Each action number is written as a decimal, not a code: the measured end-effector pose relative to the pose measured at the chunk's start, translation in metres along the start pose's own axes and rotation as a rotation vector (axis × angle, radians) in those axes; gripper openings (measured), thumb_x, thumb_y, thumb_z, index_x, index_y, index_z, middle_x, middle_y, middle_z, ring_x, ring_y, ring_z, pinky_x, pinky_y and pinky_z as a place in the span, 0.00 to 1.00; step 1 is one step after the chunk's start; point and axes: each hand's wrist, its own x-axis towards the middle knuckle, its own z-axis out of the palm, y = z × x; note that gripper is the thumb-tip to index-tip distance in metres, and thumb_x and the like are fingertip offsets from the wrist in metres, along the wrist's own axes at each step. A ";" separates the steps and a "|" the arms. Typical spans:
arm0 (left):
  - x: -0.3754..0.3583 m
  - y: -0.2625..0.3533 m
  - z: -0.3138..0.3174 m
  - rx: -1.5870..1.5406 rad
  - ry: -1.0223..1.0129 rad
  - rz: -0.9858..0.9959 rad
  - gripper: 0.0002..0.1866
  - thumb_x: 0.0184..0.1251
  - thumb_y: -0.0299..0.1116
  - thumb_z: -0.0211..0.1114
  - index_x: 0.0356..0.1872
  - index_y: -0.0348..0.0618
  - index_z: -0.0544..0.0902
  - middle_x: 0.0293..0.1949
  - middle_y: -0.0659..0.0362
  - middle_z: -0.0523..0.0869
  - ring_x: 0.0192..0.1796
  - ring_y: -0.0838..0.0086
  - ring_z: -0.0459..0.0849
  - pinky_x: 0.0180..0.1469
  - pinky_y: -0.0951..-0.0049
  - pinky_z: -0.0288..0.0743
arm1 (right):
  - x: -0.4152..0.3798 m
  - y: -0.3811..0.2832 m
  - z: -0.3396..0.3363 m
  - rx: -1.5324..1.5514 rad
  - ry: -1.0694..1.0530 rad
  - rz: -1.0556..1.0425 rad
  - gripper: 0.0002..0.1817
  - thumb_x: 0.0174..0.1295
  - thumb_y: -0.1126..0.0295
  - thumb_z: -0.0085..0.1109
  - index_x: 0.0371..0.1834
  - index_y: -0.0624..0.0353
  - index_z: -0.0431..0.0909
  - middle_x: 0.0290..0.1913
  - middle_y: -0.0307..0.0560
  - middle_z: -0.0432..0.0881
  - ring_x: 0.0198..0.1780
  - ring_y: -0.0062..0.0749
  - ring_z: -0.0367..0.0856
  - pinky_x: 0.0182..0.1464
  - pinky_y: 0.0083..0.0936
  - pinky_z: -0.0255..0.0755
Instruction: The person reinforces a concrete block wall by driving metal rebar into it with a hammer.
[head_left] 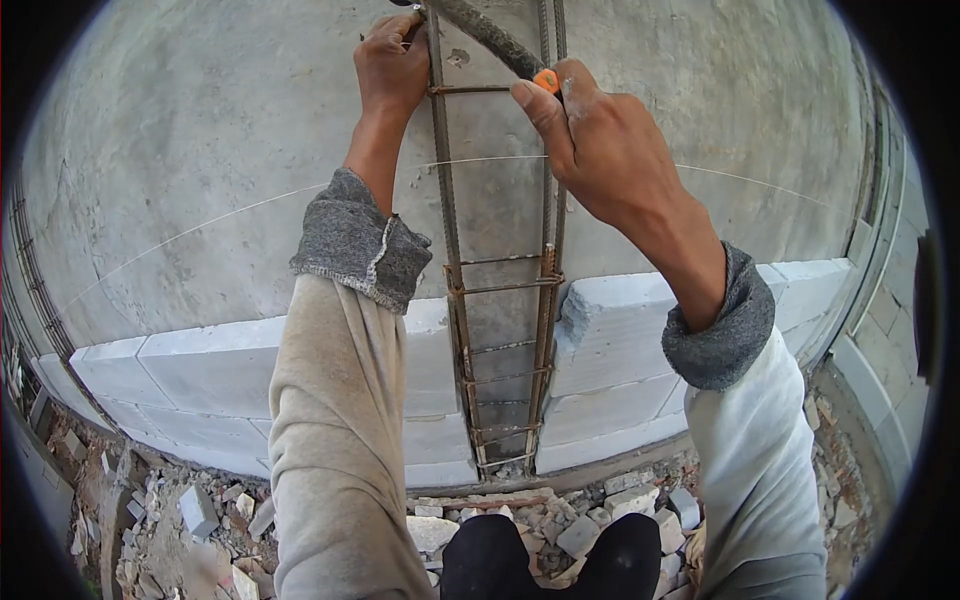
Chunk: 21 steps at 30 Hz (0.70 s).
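My right hand [620,140] is closed round the orange-ended grip of a hammer [490,38]. Its dark, worn handle slants up to the left across the rebar cage [447,200], and the head is mostly cut off by the top edge. Close to that head, my left hand [392,65] pinches something small against the grey wall [240,150]. A shiny bit shows at its fingertips, too small to name. The upright rebar cage, tied with cross bars, stands just right of my left hand. Behind my right hand runs the cage's other side.
A thin white string [250,208] crosses the wall. Low courses of white blocks [210,365] flank the cage on both sides. Broken rubble [580,535] covers the ground round my knees [485,560]. More rebar [35,270] rises at the far left.
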 end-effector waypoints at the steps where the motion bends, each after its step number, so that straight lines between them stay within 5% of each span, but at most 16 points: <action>1: -0.002 -0.002 0.002 0.009 0.031 0.034 0.08 0.63 0.31 0.64 0.37 0.37 0.85 0.36 0.50 0.87 0.40 0.56 0.87 0.43 0.66 0.78 | 0.005 -0.002 0.003 -0.023 0.002 -0.016 0.25 0.76 0.51 0.46 0.37 0.67 0.75 0.14 0.56 0.76 0.17 0.51 0.81 0.20 0.40 0.74; 4: -0.003 -0.009 -0.001 0.154 -0.056 -0.055 0.08 0.63 0.31 0.64 0.36 0.37 0.85 0.36 0.50 0.87 0.39 0.56 0.86 0.43 0.65 0.78 | 0.015 -0.010 0.006 -0.093 -0.010 -0.020 0.25 0.76 0.52 0.46 0.37 0.68 0.75 0.14 0.56 0.77 0.18 0.52 0.81 0.21 0.40 0.75; 10: -0.001 0.000 0.001 0.025 0.058 0.114 0.06 0.62 0.24 0.66 0.38 0.34 0.87 0.34 0.49 0.88 0.37 0.57 0.87 0.39 0.62 0.79 | 0.022 -0.009 0.013 -0.155 0.010 -0.044 0.25 0.75 0.52 0.47 0.36 0.69 0.75 0.14 0.57 0.77 0.18 0.52 0.81 0.20 0.39 0.75; 14: 0.000 0.002 -0.002 -0.001 -0.004 0.081 0.08 0.63 0.24 0.63 0.41 0.34 0.85 0.39 0.44 0.86 0.45 0.48 0.84 0.45 0.57 0.78 | 0.017 -0.028 0.000 -0.085 0.041 -0.079 0.24 0.75 0.54 0.48 0.37 0.70 0.75 0.12 0.55 0.74 0.16 0.50 0.80 0.18 0.37 0.72; 17: -0.002 0.001 -0.002 -0.016 0.032 0.099 0.07 0.64 0.25 0.62 0.40 0.34 0.85 0.38 0.44 0.86 0.43 0.48 0.84 0.45 0.57 0.78 | 0.013 -0.035 -0.001 -0.058 0.162 -0.154 0.29 0.76 0.47 0.45 0.44 0.71 0.75 0.11 0.42 0.66 0.12 0.24 0.70 0.16 0.24 0.62; 20: -0.001 0.002 -0.002 -0.037 0.033 0.116 0.08 0.65 0.24 0.62 0.41 0.33 0.84 0.40 0.44 0.85 0.44 0.48 0.84 0.46 0.57 0.78 | 0.015 -0.034 -0.003 -0.046 0.151 -0.157 0.29 0.76 0.48 0.46 0.44 0.71 0.75 0.10 0.41 0.65 0.12 0.24 0.69 0.16 0.24 0.61; 21: -0.001 0.002 -0.002 -0.030 0.012 0.115 0.08 0.65 0.24 0.61 0.42 0.33 0.84 0.40 0.44 0.85 0.44 0.48 0.84 0.46 0.57 0.78 | 0.014 -0.033 -0.004 -0.060 0.115 -0.118 0.27 0.76 0.50 0.47 0.42 0.71 0.75 0.11 0.45 0.68 0.13 0.33 0.72 0.17 0.28 0.65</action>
